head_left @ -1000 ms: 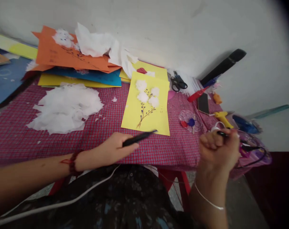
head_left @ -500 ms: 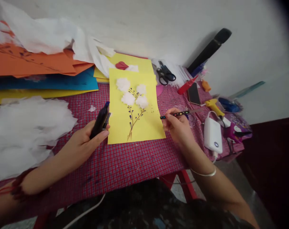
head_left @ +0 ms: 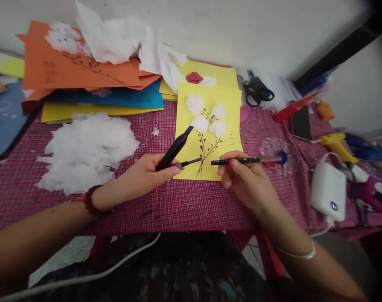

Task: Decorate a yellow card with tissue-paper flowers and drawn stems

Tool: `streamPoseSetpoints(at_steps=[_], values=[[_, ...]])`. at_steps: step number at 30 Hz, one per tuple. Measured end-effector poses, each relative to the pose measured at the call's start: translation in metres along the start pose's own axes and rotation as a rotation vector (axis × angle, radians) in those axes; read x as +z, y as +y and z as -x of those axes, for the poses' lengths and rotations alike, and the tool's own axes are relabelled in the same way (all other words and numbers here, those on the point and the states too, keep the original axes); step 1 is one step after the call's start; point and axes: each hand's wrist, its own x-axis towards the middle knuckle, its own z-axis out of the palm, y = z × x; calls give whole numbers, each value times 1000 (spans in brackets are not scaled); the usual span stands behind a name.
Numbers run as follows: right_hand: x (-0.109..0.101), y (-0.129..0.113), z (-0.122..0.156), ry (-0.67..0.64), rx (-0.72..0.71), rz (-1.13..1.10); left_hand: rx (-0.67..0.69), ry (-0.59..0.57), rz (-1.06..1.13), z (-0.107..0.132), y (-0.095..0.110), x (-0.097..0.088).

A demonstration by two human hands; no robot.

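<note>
Yellow sheet (head_left: 231, 119) lies flat on the table (head_left: 178, 209), over its red-checked cloth; smooth, rectangular, bearing fluffy white tufts (head_left: 200, 123) above thin, dark painted stems (head_left: 203, 161). Thick matte-black marker (head_left: 173, 151) and slim dark rod (head_left: 191, 161) overlap the sheet's lower left in view. Ragged, thin-layered white pile (head_left: 88, 149) sits left.

Versus half a second ago: marker then stood beside the sheet's left edge; rod now juts out separately, toward the right.

Pose: left hand (head_left: 150, 170) reaches in from the left, grip closed on marker and rod. Right hand (head_left: 246, 178) comes from lower right, grip pinching a patterned stick (head_left: 246, 160) near-level; stick and rod ends face each other, apart.
</note>
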Motion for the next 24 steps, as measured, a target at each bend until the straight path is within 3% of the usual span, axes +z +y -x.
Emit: streamPoseSetpoints(at_steps=[6,24], values=[[19,-3,13,11,-48,-73,98,-10,-114,11,6,12],[18,-3,40,-73,-50,-105,211,-26,-194,21,34,40]])
